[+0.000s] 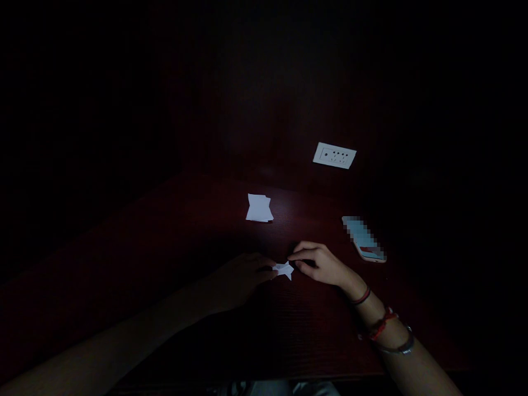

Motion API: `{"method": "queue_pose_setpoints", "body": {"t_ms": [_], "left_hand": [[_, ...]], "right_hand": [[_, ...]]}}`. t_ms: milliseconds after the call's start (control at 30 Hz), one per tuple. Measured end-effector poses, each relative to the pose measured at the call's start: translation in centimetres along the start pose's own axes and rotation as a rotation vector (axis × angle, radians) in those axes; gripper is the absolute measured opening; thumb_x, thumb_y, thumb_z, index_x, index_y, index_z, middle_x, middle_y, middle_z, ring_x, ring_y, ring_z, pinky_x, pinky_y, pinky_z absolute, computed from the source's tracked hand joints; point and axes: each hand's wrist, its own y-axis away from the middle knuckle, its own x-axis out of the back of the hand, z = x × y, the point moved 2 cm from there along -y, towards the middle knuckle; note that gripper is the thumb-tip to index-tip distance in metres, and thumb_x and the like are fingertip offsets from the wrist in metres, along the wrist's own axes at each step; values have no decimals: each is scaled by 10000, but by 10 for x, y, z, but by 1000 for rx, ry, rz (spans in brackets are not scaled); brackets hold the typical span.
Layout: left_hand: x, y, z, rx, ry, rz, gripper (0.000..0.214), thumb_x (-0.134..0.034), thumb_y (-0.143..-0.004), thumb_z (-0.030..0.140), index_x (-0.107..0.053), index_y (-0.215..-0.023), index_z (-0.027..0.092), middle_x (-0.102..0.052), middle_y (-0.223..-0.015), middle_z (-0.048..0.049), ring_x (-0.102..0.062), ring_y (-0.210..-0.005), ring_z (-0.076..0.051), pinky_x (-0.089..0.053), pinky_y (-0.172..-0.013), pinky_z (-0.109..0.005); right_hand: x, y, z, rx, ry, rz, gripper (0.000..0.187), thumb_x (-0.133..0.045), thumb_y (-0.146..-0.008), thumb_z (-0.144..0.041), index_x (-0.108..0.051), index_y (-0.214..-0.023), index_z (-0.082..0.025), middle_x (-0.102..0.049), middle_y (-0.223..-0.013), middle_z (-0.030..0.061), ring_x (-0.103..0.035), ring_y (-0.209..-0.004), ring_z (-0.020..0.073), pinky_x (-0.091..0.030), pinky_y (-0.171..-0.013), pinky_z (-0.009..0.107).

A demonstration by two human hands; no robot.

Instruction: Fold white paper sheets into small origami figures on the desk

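Observation:
A small folded white paper piece (284, 269) lies on the dark red-brown table (173, 264) between my two hands. My left hand (239, 278) sits in shadow, its fingertips pinched on the paper's left edge. My right hand (319, 264) has its fingers curled and pinched at the paper's right edge. Red bands and a metal bracelet circle my right wrist.
A small stack of white paper sheets (259, 208) lies farther back on the table. A phone (363, 240) rests to the right of my right hand. A white wall socket (334, 155) is on the dark back wall. The room is very dim.

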Motion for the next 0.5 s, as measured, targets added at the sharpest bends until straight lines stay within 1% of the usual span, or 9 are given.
{"method": "queue_pose_setpoints", "body": {"t_ms": [100, 200, 267, 333, 400, 433, 500], "left_hand": [[2, -1, 0, -2, 29, 31, 451, -442, -740, 54, -421, -1141, 259, -420, -1188, -22, -380, -1052, -195, -334, -860, -341], [9, -3, 0, 1, 127, 53, 438, -426, -741, 56, -432, -1124, 270, -458, -1140, -10, -413, -1024, -171, -351, -850, -318], [13, -5, -2, 54, 220, 54, 421, -383, -771, 67, -392, -1150, 250, -484, -1110, -6, -444, -997, -142, -359, -850, -292], [14, -8, -7, 166, 242, 123, 346, -341, -811, 105, -404, -1131, 220, -496, -1092, -13, -457, -983, -137, -365, -845, -287], [11, -10, -12, 260, 202, 198, 265, -330, -839, 163, -455, -1069, 196, -509, -1055, -20, -461, -963, -143, -360, -841, -292], [8, -12, -13, 277, 184, 206, 235, -343, -841, 189, -483, -1030, 192, -516, -1028, -18, -462, -947, -144, -358, -836, -294], [2, -14, -14, 257, 179, 193, 184, -394, -829, 230, -527, -952, 198, -524, -968, -6, -464, -910, -142, -362, -815, -287]], "right_hand": [[-2, -2, -7, 42, 1, -49, 320, -530, -733, -217, -535, -1052, -203, -533, -939, 42, -511, -843, 133, -413, -747, 244], [-4, -3, -11, 61, 77, -77, 254, -505, -758, -247, -568, -1000, -201, -539, -929, 46, -503, -865, 144, -407, -771, 259], [-6, -3, -11, 81, 115, -76, 229, -465, -784, -221, -578, -981, -196, -544, -927, 48, -502, -867, 144, -403, -781, 264], [-7, -3, -10, 109, 133, -79, 235, -445, -792, -186, -575, -987, -198, -546, -935, 47, -500, -872, 144, -399, -793, 267], [-8, -3, -10, 123, 136, -75, 249, -438, -790, -151, -572, -994, -201, -549, -936, 43, -497, -879, 145, -392, -804, 272], [-9, -3, -9, 121, 131, -70, 256, -436, -789, -138, -571, -996, -204, -550, -933, 41, -496, -878, 145, -390, -806, 273], [-9, -4, -10, 106, 104, -50, 273, -429, -788, -118, -564, -1007, -211, -552, -927, 37, -496, -871, 142, -394, -799, 274]]}}
